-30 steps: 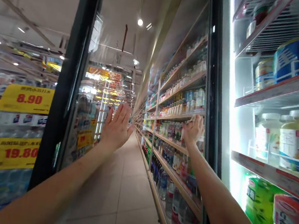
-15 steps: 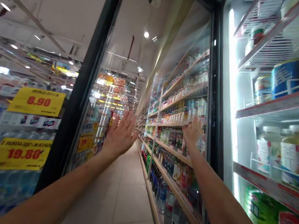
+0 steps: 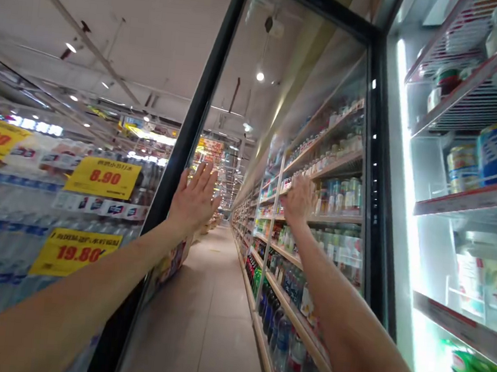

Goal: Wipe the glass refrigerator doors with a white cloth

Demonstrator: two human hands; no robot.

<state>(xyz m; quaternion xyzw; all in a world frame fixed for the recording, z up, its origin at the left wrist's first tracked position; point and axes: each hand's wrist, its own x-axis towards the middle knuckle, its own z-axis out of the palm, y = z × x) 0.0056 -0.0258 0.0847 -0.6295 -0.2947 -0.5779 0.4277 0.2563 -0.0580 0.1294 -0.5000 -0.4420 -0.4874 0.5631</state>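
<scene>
A glass door (image 3: 220,59) with a black frame stands open before me, the aisle showing through its pane. My left hand (image 3: 196,198) is raised with the palm towards the pane and fingers spread, close beside the frame's left upright. Further right, my right hand (image 3: 300,200) is lifted in front of the glass. Its fingers are stretched forward and slightly blurred, with nothing seen in them. Whether either palm touches the pane, I cannot tell.
At right, a lit cooler (image 3: 390,165) has shelves of cans and bottles. Stacked packs of bottled water (image 3: 7,237) with yellow price signs (image 3: 102,176) stand at left. Shelves of drinks appear in the glass, beside a tiled floor (image 3: 223,337).
The view has turned left, and the door looks narrower. My left hand has come closer to the frame's left upright; my right hand has shifted left across the pane.
</scene>
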